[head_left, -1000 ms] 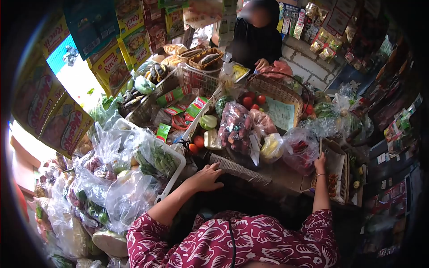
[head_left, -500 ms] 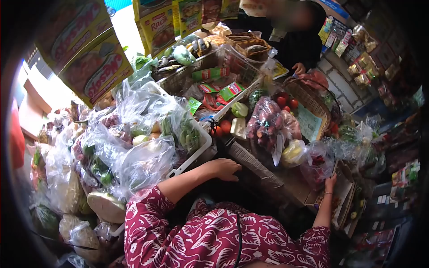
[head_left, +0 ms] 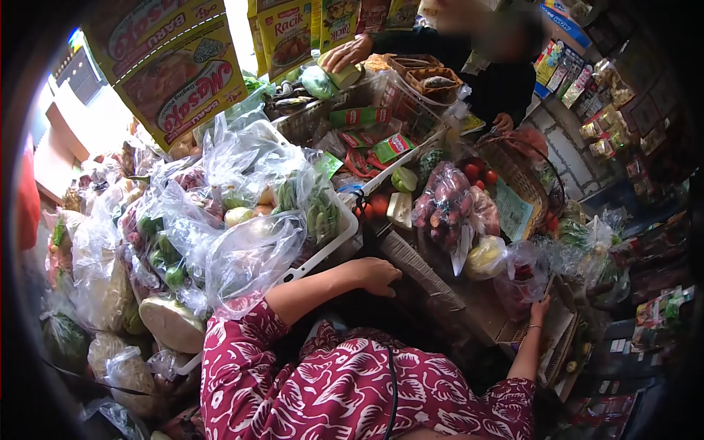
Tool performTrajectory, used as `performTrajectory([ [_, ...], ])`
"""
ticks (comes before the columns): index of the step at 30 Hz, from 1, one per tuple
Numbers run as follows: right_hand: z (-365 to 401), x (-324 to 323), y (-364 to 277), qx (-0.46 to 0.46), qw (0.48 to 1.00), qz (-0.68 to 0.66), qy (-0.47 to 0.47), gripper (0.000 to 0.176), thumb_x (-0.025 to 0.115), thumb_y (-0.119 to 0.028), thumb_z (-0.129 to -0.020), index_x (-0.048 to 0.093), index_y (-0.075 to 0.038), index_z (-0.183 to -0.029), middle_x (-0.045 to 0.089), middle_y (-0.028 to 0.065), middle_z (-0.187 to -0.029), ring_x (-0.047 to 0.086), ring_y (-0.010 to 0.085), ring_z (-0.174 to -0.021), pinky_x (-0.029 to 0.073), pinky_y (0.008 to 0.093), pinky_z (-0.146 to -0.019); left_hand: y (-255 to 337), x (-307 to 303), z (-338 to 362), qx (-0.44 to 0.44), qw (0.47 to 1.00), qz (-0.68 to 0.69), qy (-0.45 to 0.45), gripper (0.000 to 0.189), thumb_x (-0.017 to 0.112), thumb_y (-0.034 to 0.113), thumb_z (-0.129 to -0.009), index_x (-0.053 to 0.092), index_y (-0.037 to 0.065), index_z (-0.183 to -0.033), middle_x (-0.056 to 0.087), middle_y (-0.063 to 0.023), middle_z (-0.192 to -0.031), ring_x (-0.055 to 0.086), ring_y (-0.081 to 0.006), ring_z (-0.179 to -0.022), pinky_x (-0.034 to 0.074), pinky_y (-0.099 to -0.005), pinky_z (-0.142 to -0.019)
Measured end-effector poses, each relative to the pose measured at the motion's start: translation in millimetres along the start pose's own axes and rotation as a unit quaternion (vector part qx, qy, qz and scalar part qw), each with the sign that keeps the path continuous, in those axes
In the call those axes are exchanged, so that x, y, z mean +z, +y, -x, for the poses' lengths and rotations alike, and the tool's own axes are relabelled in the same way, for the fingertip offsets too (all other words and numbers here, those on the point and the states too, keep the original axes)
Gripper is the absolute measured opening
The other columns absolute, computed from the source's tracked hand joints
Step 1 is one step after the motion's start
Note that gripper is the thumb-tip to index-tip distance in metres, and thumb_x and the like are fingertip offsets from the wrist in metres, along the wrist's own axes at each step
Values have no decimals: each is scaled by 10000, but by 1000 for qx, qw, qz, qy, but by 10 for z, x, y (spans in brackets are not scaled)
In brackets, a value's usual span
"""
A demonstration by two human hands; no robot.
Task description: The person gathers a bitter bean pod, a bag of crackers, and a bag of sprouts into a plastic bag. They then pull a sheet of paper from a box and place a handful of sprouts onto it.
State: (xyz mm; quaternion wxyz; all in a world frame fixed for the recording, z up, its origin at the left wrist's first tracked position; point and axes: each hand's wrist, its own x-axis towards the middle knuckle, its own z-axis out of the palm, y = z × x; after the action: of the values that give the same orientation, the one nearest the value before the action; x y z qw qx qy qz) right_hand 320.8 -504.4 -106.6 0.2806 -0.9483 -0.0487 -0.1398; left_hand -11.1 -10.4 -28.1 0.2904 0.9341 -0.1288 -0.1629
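Note:
My left hand [head_left: 379, 276] hangs palm down near the front corner of a white plastic crate [head_left: 312, 262], beside the edge of a cardboard box [head_left: 425, 275]. Its fingers curve loosely, and nothing shows in them. On the right, my right hand [head_left: 540, 312] closes at the lower edge of a clear plastic bag [head_left: 519, 287] with dark red contents; its fingertips are partly hidden. Just left of that bag lies a wrapped yellow item [head_left: 486, 258]. A bag of small red onions [head_left: 442, 205] stands behind it.
Across the stall, another person's hand [head_left: 350, 54] rests on a pale green vegetable [head_left: 341, 75] beside a wrapped cabbage [head_left: 317, 83]. Seasoning sachets [head_left: 180, 81] hang at upper left. Bagged vegetables [head_left: 249, 242] fill the left side. A wicker basket [head_left: 539, 198] stands at right.
The other person's arm has reached across, and that hand now lies on the pale green vegetable. My view has shifted slightly; both my hands stay in nearly the same place.

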Motion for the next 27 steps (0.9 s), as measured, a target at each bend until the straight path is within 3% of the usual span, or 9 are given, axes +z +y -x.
performTrajectory([
  [5,-20,-17,1,-6,1000,21,-11,449,508,-60,-732,402,93,-1141,477,296,-1103,443,405,-1074,350,394,-914,30,-35,-12,-15,998,-2,-53,502,563,328,-755,482,3,-1129,550,-182,-1065,513,-309,-1019,401,-391,-875],
  [12,-78,32,118,32,999,4,-29,500,520,-102,-769,358,114,-1190,437,302,-1165,416,399,-1119,339,392,-938,34,-69,3,-14,999,1,-40,505,566,322,-750,481,-2,-1128,555,-186,-1048,519,-312,-1007,405,-393,-866],
  [27,-58,15,126,-14,999,28,-14,486,545,-173,-772,396,96,-1148,475,295,-1116,444,413,-1074,364,394,-898,38,-63,-5,-28,998,2,-55,509,562,323,-749,483,2,-1136,558,-185,-1050,522,-317,-1004,410,-394,-862],
])
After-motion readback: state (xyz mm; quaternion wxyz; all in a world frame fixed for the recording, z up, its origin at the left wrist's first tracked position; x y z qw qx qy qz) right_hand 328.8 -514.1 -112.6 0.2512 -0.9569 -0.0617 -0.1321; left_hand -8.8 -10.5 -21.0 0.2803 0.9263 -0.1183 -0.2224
